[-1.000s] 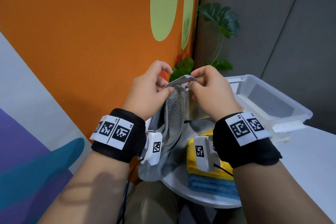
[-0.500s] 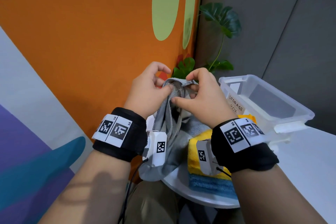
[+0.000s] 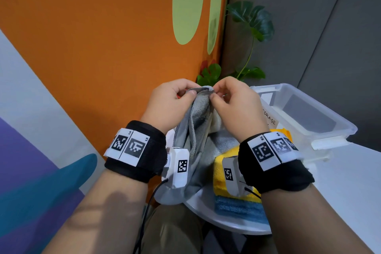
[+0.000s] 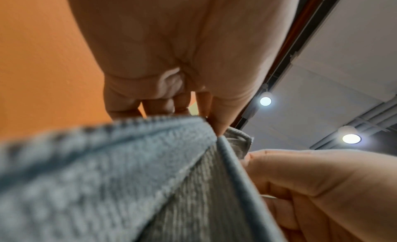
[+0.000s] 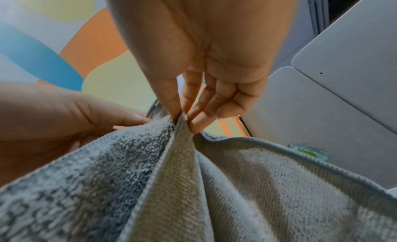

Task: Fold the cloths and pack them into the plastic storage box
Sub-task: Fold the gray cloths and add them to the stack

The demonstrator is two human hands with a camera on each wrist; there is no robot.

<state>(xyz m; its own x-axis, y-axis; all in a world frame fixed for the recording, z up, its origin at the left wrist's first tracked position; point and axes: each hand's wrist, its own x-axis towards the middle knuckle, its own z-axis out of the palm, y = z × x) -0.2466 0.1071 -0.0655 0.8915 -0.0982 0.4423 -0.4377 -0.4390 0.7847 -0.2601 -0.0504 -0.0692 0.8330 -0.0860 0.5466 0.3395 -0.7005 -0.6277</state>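
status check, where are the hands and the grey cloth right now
Left hand and right hand both pinch the grey cloth at its top edge, held up. Storage box holds no cloths. Yellow cloth and blue cloth stacked below. Nothing in the way.

both hands (image 3: 204,105) raised, fingertips seemingly pinched

Head cam sits up high & looks forward and down. Both hands meet mid-frame on the grey cloth (image 3: 198,130), w/ the clear box (image 3: 321,117) at right and the orange wall (image 3: 103,47) upper left. Left wrist cam is v. close, under the left hand (image 4: 171,50), looking up to the ceiling lights (image 4: 265,101). Right wrist cam is also v. close, under the right hand (image 5: 204,47). All 3 views share the cloth's pinched top edge.
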